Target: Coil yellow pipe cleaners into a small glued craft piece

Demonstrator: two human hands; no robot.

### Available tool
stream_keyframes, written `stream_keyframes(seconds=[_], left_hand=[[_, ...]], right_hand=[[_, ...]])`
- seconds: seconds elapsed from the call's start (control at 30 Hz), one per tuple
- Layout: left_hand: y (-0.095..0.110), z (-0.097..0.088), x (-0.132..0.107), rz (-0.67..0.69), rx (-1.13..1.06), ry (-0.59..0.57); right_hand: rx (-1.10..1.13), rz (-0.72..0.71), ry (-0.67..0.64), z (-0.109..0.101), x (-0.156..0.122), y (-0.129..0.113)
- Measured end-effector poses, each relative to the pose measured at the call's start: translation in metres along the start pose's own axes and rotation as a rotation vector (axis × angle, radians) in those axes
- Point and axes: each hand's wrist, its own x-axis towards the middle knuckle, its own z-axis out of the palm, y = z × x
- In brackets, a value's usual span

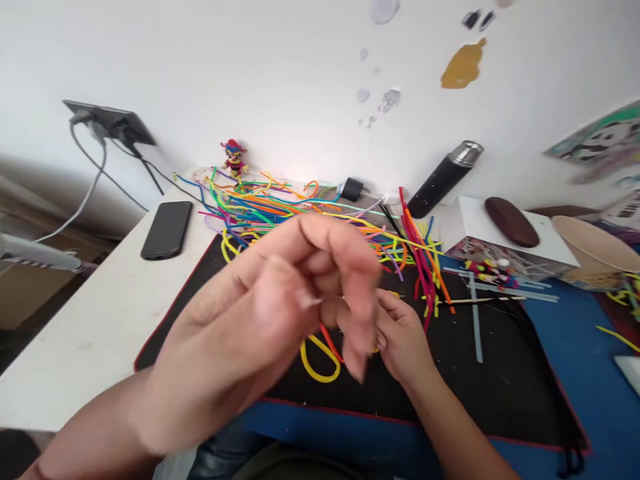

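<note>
My left hand [280, 300] is raised close to the camera, slightly blurred. Its fingers curl loosely and stand apart from the thumb, with nothing visible between them. Behind it, over the black mat [480, 400], my right hand [403, 337] has its thumb and fingers pinched together, with bits of yellow showing at the fingertips. A yellow plastic cord [321, 379] hangs in a loop beside those fingers, next to a short orange-red strand [331, 343]. My left hand hides where the cord and strand meet the right fingers.
Many coloured plastic cords [260, 207] lie heaped along the mat's back edge. A small figure [234, 159] stands behind them. A phone [167, 230] lies left; a black flask [445, 180], a brown case [512, 221] and a bowl [595, 233] are on the right.
</note>
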Motion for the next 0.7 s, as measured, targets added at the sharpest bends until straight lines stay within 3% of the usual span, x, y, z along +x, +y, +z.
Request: stream_keyframes(seconds=[0.1,0.2,0.3,0.47,0.7], left_hand=[[-0.005,0.016,0.037,0.130,0.123,-0.051],[-0.027,0.006,0.055,0.216,0.331,-0.011],[-0.044,-0.003,0.067,0.182,0.539,-0.097],[-0.067,0.000,0.070,0.158,0.816,-0.191],[-0.086,0.010,0.067,0.118,0.837,-0.191]], right_hand=[[0.046,-0.067,0.013,0.001,0.002,-0.009],[0.062,-0.103,0.032,0.001,0.003,-0.015],[0.084,-0.124,0.043,-0.001,0.003,-0.017],[0.116,-0.127,0.060,-0.004,0.004,-0.016],[0.109,-0.125,0.025,-0.006,0.003,-0.016]])
